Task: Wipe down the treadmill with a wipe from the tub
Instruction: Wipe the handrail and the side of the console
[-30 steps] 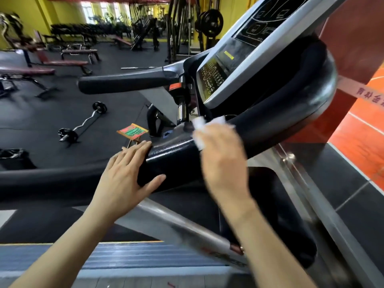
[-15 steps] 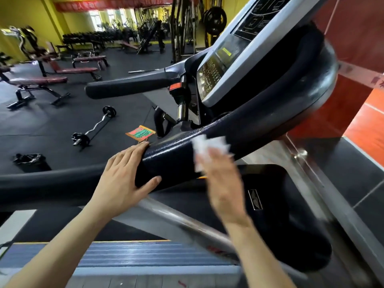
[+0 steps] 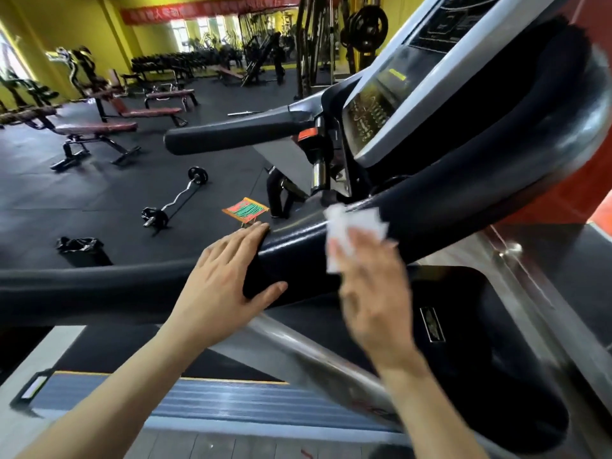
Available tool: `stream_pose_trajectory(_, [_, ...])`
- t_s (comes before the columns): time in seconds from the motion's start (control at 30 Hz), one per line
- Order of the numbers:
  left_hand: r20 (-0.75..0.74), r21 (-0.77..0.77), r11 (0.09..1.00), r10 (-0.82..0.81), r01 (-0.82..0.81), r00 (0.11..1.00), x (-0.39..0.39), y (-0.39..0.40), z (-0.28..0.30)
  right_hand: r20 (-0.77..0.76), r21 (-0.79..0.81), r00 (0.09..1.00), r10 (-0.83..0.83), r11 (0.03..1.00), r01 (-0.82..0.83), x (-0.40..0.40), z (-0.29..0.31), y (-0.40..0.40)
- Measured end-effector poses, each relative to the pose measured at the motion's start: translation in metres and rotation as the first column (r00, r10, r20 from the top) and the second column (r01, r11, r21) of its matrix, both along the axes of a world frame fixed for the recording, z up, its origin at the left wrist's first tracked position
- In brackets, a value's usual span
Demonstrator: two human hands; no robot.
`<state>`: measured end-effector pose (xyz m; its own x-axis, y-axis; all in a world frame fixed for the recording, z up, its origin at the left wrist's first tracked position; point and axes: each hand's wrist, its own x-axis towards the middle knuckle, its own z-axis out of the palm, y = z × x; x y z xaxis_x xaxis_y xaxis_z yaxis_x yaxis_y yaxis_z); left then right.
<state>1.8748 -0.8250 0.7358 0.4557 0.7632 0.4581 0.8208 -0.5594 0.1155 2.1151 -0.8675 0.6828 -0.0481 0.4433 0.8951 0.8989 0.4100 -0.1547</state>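
The treadmill's thick black padded handrail (image 3: 463, 207) curves across the view below the silver console (image 3: 397, 104). My right hand (image 3: 374, 293) presses a white wipe (image 3: 347, 233) flat against the handrail's near side, fingers spread over it. My left hand (image 3: 225, 286) is wrapped around the same rail just to the left, thumb underneath, holding nothing else. The tub of wipes is not in view.
A second black handle (image 3: 231, 137) juts left from the console. The treadmill's silver frame bar (image 3: 314, 356) and belt edge (image 3: 198, 399) lie below my arms. On the black gym floor sit a curl barbell (image 3: 175, 203), a small woven stool (image 3: 245, 210), a black bag (image 3: 81, 246) and benches (image 3: 96, 130).
My right hand has slid the wipe down along the handrail toward me and lower on its side. My left hand keeps its grip on the rail. The camera has tilted.
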Motion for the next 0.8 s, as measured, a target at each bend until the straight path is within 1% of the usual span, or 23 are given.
stream_pose_trajectory(0.07, [0.017, 0.014, 1.000, -0.021, 0.020, 1.000, -0.003, 0.002, -0.003, -0.099, -0.021, 0.981, -0.167, 0.986, 0.166, 0.021, 0.043, 0.006])
stream_pose_trajectory(0.1, [0.033, 0.027, 0.999, -0.036, 0.036, 0.999, -0.004, 0.004, -0.005, -0.104, -0.065, 0.961, -0.257, 0.966, 0.251, 0.027, 0.065, 0.010])
stream_pose_trajectory(0.13, [0.049, 0.045, 0.998, -0.054, 0.052, 0.997, -0.004, 0.005, -0.007, -0.044, -0.134, 0.946, -0.320, 0.941, 0.312, 0.028, 0.086, 0.012])
stream_pose_trajectory(0.17, [0.064, 0.066, 0.996, -0.070, 0.066, 0.996, -0.005, 0.006, -0.009, 0.084, -0.233, 0.937, -0.340, 0.907, 0.350, 0.022, 0.104, 0.013])
stream_pose_trajectory(0.2, [0.076, 0.093, 0.993, -0.081, 0.074, 0.994, -0.007, 0.006, -0.011, 0.253, -0.326, 0.920, -0.301, 0.868, 0.374, 0.006, 0.118, 0.015])
stream_pose_trajectory(0.23, [0.081, 0.118, 0.990, -0.082, 0.072, 0.993, -0.010, 0.007, -0.014, 0.404, -0.378, 0.885, -0.229, 0.840, 0.390, -0.017, 0.125, 0.016])
stream_pose_trajectory(0.27, [0.073, 0.138, 0.989, -0.070, 0.059, 0.995, -0.016, 0.008, -0.016, 0.501, -0.418, 0.854, -0.137, 0.826, 0.378, -0.044, 0.124, 0.016])
stream_pose_trajectory(0.3, [0.055, 0.143, 0.989, -0.046, 0.037, 0.997, -0.025, 0.010, -0.018, 0.521, -0.469, 0.852, -0.047, 0.818, 0.332, -0.073, 0.119, 0.017])
stream_pose_trajectory(0.33, [0.033, 0.137, 0.990, -0.013, 0.008, 0.999, -0.037, 0.012, -0.020, 0.513, -0.506, 0.859, 0.010, 0.812, 0.293, -0.098, 0.114, 0.016])
stream_pose_trajectory(0.37, [0.011, 0.127, 0.992, 0.023, -0.024, 1.000, -0.051, 0.015, -0.021, 0.483, -0.545, 0.874, 0.047, 0.798, 0.258, -0.115, 0.111, 0.016])
stream_pose_trajectory(0.4, [-0.006, 0.116, 0.992, 0.054, -0.053, 0.999, -0.070, 0.018, -0.023, 0.478, -0.589, 0.876, 0.064, 0.763, 0.266, -0.123, 0.115, 0.019])
stream_pose_trajectory(0.43, [-0.018, 0.107, 0.992, 0.074, -0.072, 0.997, -0.090, 0.022, -0.024, 0.499, -0.627, 0.864, 0.065, 0.716, 0.308, -0.122, 0.121, 0.025])
stream_pose_trajectory(0.47, [-0.026, 0.103, 0.991, 0.085, -0.082, 0.996, -0.111, 0.026, -0.026, 0.526, -0.659, 0.850, 0.033, 0.648, 0.382, -0.116, 0.131, 0.034])
stream_pose_trajectory(0.5, [-0.032, 0.106, 0.991, 0.089, -0.085, 0.996, -0.131, 0.029, -0.029, 0.552, -0.675, 0.832, -0.044, 0.563, 0.478, -0.106, 0.144, 0.046])
stream_pose_trajectory(0.53, [-0.038, 0.112, 0.990, 0.086, -0.082, 0.996, -0.148, 0.032, -0.031, 0.596, -0.693, 0.796, -0.106, 0.432, 0.577, -0.098, 0.158, 0.057])
stream_pose_trajectory(0.57, [-0.042, 0.117, 0.991, 0.077, -0.072, 0.996, -0.163, 0.035, -0.035, 0.609, -0.719, 0.780, -0.145, 0.314, 0.620, -0.096, 0.167, 0.067])
stream_pose_trajectory(0.6, [-0.042, 0.120, 0.991, 0.061, -0.056, 0.997, -0.175, 0.038, -0.037, 0.609, -0.742, 0.780, -0.145, 0.244, 0.625, -0.100, 0.171, 0.074])
stream_pose_trajectory(0.63, [-0.040, 0.123, 0.992, 0.040, -0.035, 0.998, -0.182, 0.041, -0.040, 0.605, -0.756, 0.785, -0.132, 0.214, 0.619, -0.109, 0.169, 0.079])
stream_pose_trajectory(0.67, [-0.040, 0.126, 0.992, 0.018, -0.013, 0.999, -0.187, 0.043, -0.041, 0.595, -0.766, 0.795, -0.121, 0.216, 0.606, -0.124, 0.166, 0.080])
stream_pose_trajectory(0.7, [-0.042, 0.129, 0.992, -0.003, 0.008, 0.999, -0.189, 0.044, -0.043, 0.583, -0.769, 0.804, -0.117, 0.241, 0.592, -0.142, 0.158, 0.076])
stream_pose_trajectory(0.73, [-0.042, 0.131, 0.991, -0.018, 0.023, 0.999, -0.189, 0.045, -0.043, 0.588, -0.746, 0.801, -0.114, 0.306, 0.591, -0.160, 0.146, 0.069])
stream_pose_trajectory(0.8, [-0.038, 0.137, 0.990, -0.035, 0.040, 0.999, -0.189, 0.046, -0.043, 0.563, -0.652, 0.811, -0.159, 0.517, 0.555, -0.193, 0.118, 0.048])
